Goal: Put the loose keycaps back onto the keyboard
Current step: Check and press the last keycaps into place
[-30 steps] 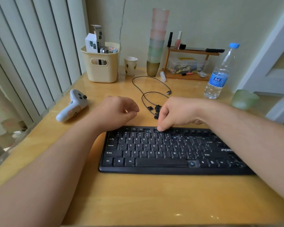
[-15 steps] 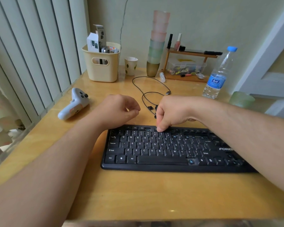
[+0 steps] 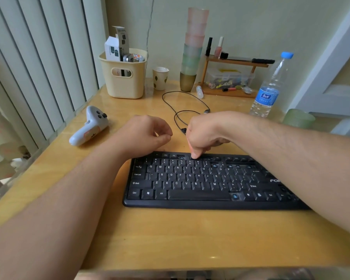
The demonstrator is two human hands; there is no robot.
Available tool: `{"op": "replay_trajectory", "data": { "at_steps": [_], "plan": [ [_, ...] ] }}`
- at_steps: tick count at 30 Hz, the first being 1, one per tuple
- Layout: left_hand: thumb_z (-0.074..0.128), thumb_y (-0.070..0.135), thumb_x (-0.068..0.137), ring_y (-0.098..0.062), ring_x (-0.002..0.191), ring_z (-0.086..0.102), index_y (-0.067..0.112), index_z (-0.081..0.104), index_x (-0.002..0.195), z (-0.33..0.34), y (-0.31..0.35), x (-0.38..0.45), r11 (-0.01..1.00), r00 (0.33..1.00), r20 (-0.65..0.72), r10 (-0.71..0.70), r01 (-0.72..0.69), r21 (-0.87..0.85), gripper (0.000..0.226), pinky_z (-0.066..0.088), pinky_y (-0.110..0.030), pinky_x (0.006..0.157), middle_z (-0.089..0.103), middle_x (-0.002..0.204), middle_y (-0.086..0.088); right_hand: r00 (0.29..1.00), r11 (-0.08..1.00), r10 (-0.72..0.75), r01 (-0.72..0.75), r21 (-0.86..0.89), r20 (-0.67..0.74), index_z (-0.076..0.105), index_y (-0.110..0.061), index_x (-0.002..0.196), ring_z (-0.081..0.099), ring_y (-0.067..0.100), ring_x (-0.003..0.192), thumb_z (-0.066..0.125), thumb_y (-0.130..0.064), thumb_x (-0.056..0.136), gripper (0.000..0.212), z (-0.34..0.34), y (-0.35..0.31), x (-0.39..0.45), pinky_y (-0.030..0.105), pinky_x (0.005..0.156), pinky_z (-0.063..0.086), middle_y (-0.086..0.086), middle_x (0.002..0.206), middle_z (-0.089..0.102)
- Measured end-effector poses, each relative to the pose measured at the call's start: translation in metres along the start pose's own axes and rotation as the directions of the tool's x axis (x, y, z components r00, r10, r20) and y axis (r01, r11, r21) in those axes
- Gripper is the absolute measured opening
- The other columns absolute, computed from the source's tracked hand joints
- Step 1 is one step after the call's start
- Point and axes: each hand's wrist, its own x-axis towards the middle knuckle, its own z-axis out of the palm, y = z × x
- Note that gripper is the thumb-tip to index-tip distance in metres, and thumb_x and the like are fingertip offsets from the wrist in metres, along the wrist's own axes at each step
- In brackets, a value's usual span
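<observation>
On the yellow wooden counter (image 3: 170, 239) a black keyboard (image 3: 190, 184) is lying right of centre, several sockets showing blue. Right hand (image 3: 204, 136), fingers curled, is pressing a fingertip on the top key row. Left hand (image 3: 146, 136) is resting loosely curled, grip holding nothing visible. Vertical blinds (image 3: 38, 67) are hanging left; a cream basket (image 3: 125, 77), water bottle (image 3: 269, 87) and stacked cups (image 3: 193, 49) are standing against the wall.

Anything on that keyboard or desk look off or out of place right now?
Yes: the keyboard shows bare blue switch stems where keycaps are missing, for instance right of the space bar and in the top rows. Nothing looks spilled.
</observation>
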Motion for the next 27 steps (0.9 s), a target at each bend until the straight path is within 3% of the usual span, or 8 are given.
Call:
{"op": "replay_trajectory", "data": {
  "at_steps": [4,8,12,14,18,21,24,27],
  "plan": [
    [0.071,0.036,0.094,0.013,0.079,0.057,0.035,0.076,0.101,0.004,0.002,0.001,1.000,1.000,0.022,0.010,-0.010,0.017,0.008,0.035,0.000,0.065,0.062,0.081,0.028,1.000,1.000,-0.001,0.002,0.025,-0.025,0.071,0.002,0.108,0.050,0.023,0.065,0.077,-0.019,0.090,0.028,0.005,0.002,0.004,0.028,0.060,0.043,0.008,0.079,0.061],
    [0.074,0.039,0.091,0.014,0.076,0.060,0.036,0.076,0.093,0.008,0.006,0.001,1.000,0.998,0.053,0.021,-0.020,-0.005,0.004,0.038,-0.005,0.066,0.068,0.080,0.025,1.000,0.990,-0.020,0.022,0.141,-0.015,0.072,-0.004,0.097,0.043,0.012,0.040,0.080,-0.016,0.089,0.017,0.000,0.015,-0.001,0.019,0.042,0.036,0.004,0.066,0.060],
    [0.075,0.046,0.088,0.013,0.076,0.060,0.036,0.075,0.091,0.008,0.005,0.002,1.000,0.997,0.072,0.005,-0.005,-0.007,0.011,0.043,-0.011,0.069,0.071,0.080,0.022,0.996,0.955,-0.069,0.081,0.285,-0.054,0.067,-0.013,0.077,0.046,0.008,0.038,0.087,-0.022,0.081,0.022,-0.005,0.034,-0.005,0.021,0.040,0.034,-0.004,0.052,0.060],
    [0.075,0.048,0.088,0.011,0.077,0.060,0.036,0.075,0.092,0.008,0.005,0.002,1.000,0.997,0.071,0.000,0.000,0.000,0.012,0.043,-0.011,0.068,0.070,0.080,0.021,0.996,0.950,-0.078,0.089,0.298,-0.049,0.064,-0.016,0.072,0.048,0.009,0.044,0.089,-0.027,0.078,0.028,0.001,0.040,-0.003,0.021,0.044,0.034,-0.004,0.053,0.060],
    [0.073,0.050,0.089,0.010,0.080,0.060,0.037,0.075,0.092,0.009,0.005,0.003,1.000,0.996,0.085,-0.012,0.011,0.015,0.014,0.042,-0.013,0.067,0.069,0.080,0.020,0.992,0.942,-0.105,0.121,0.313,-0.067,0.063,-0.020,0.064,0.053,0.019,0.068,0.093,-0.031,0.072,0.033,0.009,0.048,0.005,0.034,0.066,0.044,0.002,0.067,0.062],
    [0.072,0.051,0.089,0.007,0.082,0.060,0.037,0.075,0.093,0.008,0.003,0.004,0.999,0.996,0.080,-0.033,0.032,0.006,0.015,0.044,-0.017,0.068,0.069,0.081,0.019,0.966,0.905,-0.121,0.202,0.375,-0.229,0.067,-0.019,0.068,0.056,0.018,0.070,0.091,-0.033,0.076,0.029,0.003,0.057,0.009,0.035,0.072,0.050,-0.003,0.066,0.062],
    [0.072,0.053,0.090,0.006,0.083,0.060,0.036,0.076,0.095,0.008,0.002,0.006,0.999,0.997,0.064,-0.050,0.050,-0.005,0.018,0.046,-0.021,0.071,0.068,0.082,0.019,0.884,0.906,-0.125,0.287,0.311,-0.451,0.072,-0.020,0.078,0.059,0.014,0.073,0.088,-0.032,0.080,0.020,0.005,0.063,0.018,0.030,0.067,0.046,-0.006,0.075,0.066],
    [0.071,0.053,0.090,0.002,0.085,0.061,0.035,0.076,0.097,0.008,0.002,0.006,0.998,0.997,0.060,-0.055,0.054,0.015,0.020,0.048,-0.024,0.074,0.068,0.082,0.019,0.864,0.925,-0.196,0.320,0.206,-0.463,0.075,-0.029,0.086,0.064,0.013,0.078,0.085,-0.023,0.083,0.012,0.013,0.059,0.028,0.027,0.066,0.045,-0.006,0.083,0.071]
  ]
}}
